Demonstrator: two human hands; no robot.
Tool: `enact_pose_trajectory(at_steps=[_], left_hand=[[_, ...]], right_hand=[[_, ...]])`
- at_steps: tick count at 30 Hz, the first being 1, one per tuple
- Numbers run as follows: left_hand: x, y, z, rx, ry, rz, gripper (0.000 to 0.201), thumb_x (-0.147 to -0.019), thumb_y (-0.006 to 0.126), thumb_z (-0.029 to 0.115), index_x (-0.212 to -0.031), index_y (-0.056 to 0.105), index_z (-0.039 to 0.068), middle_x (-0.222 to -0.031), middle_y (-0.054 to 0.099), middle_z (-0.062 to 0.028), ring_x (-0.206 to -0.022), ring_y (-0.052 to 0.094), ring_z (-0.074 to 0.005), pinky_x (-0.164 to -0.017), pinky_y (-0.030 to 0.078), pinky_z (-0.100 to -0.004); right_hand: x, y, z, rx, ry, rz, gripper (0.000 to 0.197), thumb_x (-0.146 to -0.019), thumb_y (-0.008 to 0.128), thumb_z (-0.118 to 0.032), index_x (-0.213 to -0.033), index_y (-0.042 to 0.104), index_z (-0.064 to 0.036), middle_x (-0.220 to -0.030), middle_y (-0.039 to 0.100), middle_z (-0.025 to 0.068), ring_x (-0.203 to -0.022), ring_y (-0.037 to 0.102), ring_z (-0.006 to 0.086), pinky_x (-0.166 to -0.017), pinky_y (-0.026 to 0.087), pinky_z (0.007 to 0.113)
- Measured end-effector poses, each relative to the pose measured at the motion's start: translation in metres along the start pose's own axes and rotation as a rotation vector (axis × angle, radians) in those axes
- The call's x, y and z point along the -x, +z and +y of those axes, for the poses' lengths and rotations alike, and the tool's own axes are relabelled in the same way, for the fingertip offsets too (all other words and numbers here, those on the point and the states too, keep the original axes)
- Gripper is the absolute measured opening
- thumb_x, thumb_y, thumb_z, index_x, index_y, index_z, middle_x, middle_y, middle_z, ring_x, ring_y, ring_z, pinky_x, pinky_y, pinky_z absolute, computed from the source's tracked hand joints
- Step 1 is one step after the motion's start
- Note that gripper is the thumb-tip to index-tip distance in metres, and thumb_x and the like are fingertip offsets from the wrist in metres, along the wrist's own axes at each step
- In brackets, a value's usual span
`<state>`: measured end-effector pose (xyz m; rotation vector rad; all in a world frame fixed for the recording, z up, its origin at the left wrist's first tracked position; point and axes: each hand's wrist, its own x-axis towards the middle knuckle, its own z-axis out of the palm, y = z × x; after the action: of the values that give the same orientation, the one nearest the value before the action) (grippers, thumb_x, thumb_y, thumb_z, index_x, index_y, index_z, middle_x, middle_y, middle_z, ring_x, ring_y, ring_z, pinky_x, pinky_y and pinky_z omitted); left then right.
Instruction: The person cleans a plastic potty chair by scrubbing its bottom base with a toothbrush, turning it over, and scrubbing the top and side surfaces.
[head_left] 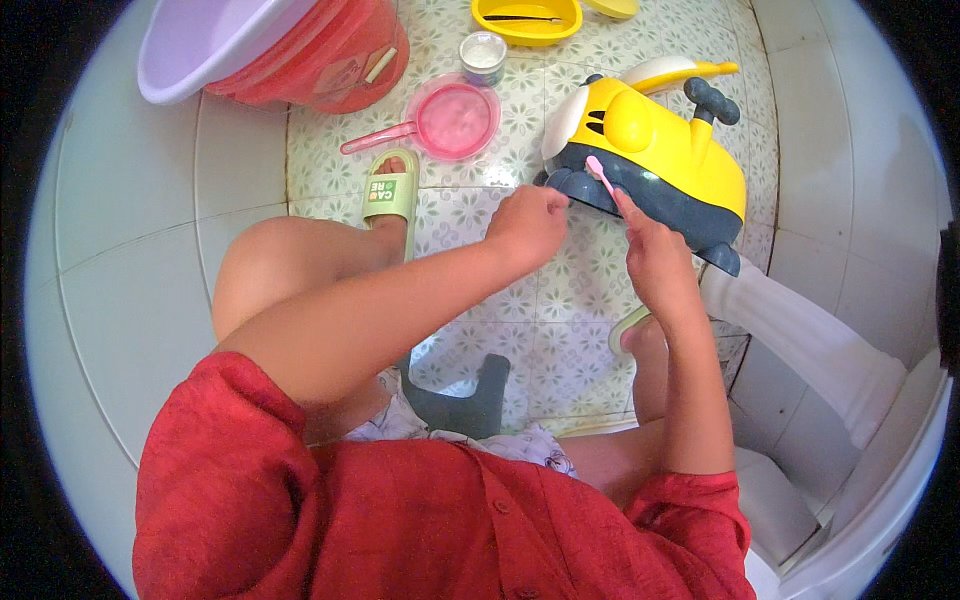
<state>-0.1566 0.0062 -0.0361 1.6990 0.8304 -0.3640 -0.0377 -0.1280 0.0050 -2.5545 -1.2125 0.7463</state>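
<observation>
A yellow and dark grey ride-on-shaped child's potty (665, 135) with a knobbed handlebar stands on the floor ahead of me, to the right. My right hand (660, 265) is closed round the handle of a pink toothbrush (598, 172), whose head lies against the potty's dark front side. Curled fingers of my left hand (530, 228) are at the lower front edge of the potty and seem to grip it; the fingertips are partly hidden.
A pink dipper (455, 118) with liquid and an open tin (483, 55) stand nearby. Beyond are a yellow basin (527, 30) holding a thin dark brush, and a red bucket (330, 65) under a lilac basin (205, 45). A white pipe (800, 345) runs at right.
</observation>
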Motion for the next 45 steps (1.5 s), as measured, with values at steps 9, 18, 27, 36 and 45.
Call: enact_pose_trajectory(at_steps=[9,18,27,36,45], left_hand=[[0.018,0.007,0.011,-0.314,0.099,-0.119,0.070,-0.081,0.050,0.011,-0.142,0.022,-0.007,-0.149,0.025,-0.0216,-0.134,0.033,-0.0348,-0.107,0.031,-0.0391],[0.031,0.022,0.001,-0.771,0.199,-0.141,0.080,-0.080,0.059,0.018,-0.142,0.015,-0.009,-0.150,0.015,-0.0249,-0.138,0.020,-0.0400,-0.109,0.024,-0.0536],[0.022,0.022,0.015,-0.743,0.202,-0.147,0.080,-0.080,0.060,0.021,-0.141,0.018,-0.009,-0.149,0.018,-0.0252,-0.138,0.021,-0.0404,-0.107,0.024,-0.0564],[0.024,0.016,0.012,-0.771,0.172,-0.125,0.077,-0.080,0.057,0.019,-0.141,0.020,-0.009,-0.150,0.019,-0.0245,-0.137,0.024,-0.0396,-0.107,0.025,-0.0568],[0.026,0.016,0.015,-0.805,0.161,-0.133,0.073,-0.081,0.053,0.015,-0.142,0.020,-0.009,-0.150,0.019,-0.0238,-0.137,0.024,-0.0392,-0.107,0.024,-0.0564]], right_hand=[[0.037,0.016,-0.017,0.137,0.026,-0.105,0.070,-0.072,0.055,0.003,-0.139,0.036,-0.0016,-0.075,0.062,0.0248,-0.069,0.063,0.0407,-0.065,0.051,0.048],[0.031,0.030,-0.022,0.151,0.090,-0.104,0.077,-0.072,0.056,0.002,-0.143,0.025,0.0000,-0.073,0.062,0.0234,-0.065,0.063,0.0390,-0.061,0.051,0.047],[0.031,0.048,-0.016,0.156,0.059,-0.011,0.082,-0.074,0.059,-0.001,-0.145,0.018,-0.0003,-0.073,0.061,0.0222,-0.062,0.062,0.0377,-0.057,0.051,0.046],[0.036,0.050,-0.015,0.152,0.038,0.012,0.089,-0.070,0.059,0.002,-0.147,0.016,-0.0058,-0.074,0.060,0.0209,-0.061,0.062,0.0365,-0.054,0.050,0.045],[0.025,0.046,-0.002,0.100,-0.024,0.067,0.079,-0.073,0.055,0.005,-0.144,0.020,0.0021,-0.071,0.061,0.0215,-0.061,0.062,0.0355,-0.055,0.049,0.045]])
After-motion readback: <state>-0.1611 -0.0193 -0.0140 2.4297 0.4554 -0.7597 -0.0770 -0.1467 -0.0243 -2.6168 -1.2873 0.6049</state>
